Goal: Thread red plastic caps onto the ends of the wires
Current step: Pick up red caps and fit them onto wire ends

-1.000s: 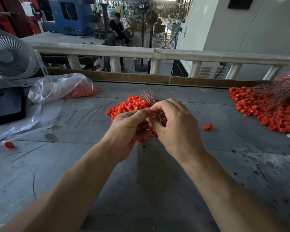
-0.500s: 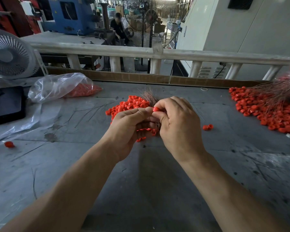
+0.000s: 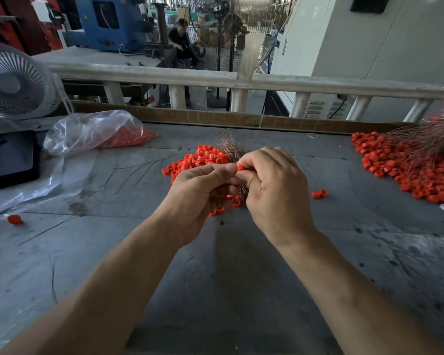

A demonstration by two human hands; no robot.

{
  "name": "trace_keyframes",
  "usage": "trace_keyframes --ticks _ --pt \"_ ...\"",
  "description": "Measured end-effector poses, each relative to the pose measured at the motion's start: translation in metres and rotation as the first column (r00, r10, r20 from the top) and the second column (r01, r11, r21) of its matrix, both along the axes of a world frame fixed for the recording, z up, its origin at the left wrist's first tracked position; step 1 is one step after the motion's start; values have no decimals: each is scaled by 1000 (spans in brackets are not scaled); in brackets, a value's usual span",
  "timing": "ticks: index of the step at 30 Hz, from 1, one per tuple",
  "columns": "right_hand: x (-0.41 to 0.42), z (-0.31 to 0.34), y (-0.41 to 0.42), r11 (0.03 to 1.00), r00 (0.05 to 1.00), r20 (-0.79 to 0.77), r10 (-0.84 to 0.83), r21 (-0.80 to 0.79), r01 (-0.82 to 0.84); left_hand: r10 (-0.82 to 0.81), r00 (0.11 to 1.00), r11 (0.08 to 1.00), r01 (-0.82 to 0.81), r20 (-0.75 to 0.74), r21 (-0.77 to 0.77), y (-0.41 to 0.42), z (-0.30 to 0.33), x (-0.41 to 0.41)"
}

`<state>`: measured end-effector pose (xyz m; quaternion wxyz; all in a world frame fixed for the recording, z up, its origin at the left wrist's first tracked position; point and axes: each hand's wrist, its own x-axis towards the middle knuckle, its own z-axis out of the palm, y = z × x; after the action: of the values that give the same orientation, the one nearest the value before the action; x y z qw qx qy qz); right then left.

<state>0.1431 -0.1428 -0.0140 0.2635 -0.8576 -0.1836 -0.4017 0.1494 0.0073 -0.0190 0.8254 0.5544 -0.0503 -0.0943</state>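
Note:
My right hand [image 3: 272, 193] pinches a red cap [image 3: 240, 167] between thumb and forefinger and also holds a bundle of thin copper wires [image 3: 230, 147] that fans out behind it. My left hand [image 3: 198, 198] meets it fingertip to fingertip, thumb and fingers pinched at the cap; whether it holds a wire there is hidden. Just behind both hands lies a pile of loose red caps [image 3: 200, 160] on the grey table [image 3: 228, 290]. At the far right, a bigger heap of caps with wires in them [image 3: 405, 165] spreads out.
A clear plastic bag of red caps [image 3: 95, 131] lies at the back left, next to a black tablet [image 3: 10, 160] and a white fan [image 3: 13, 83]. Two loose caps [image 3: 319, 193] sit right of my hands, one [image 3: 15, 219] far left. Stray wires [image 3: 136, 170] lie on the table.
My hands have come closer together and risen slightly. The red cap now shows between my right thumb and forefinger, where it was hidden a second ago.

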Motion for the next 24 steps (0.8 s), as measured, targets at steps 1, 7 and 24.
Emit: trace_keyframes --ticks 1,7,24 --pt "0 0 -1 1000 1000 6 4 -6 -4 -4 1000 1000 4 -2 3 0 0 0" --pt "2 5 -6 993 1000 -2 14 -113 -14 -7 1000 1000 7 1 3 3 -1 2" --pt "2 1 -6 966 956 -165 241 136 -220 126 990 991 -129 65 36 5 -2 5"
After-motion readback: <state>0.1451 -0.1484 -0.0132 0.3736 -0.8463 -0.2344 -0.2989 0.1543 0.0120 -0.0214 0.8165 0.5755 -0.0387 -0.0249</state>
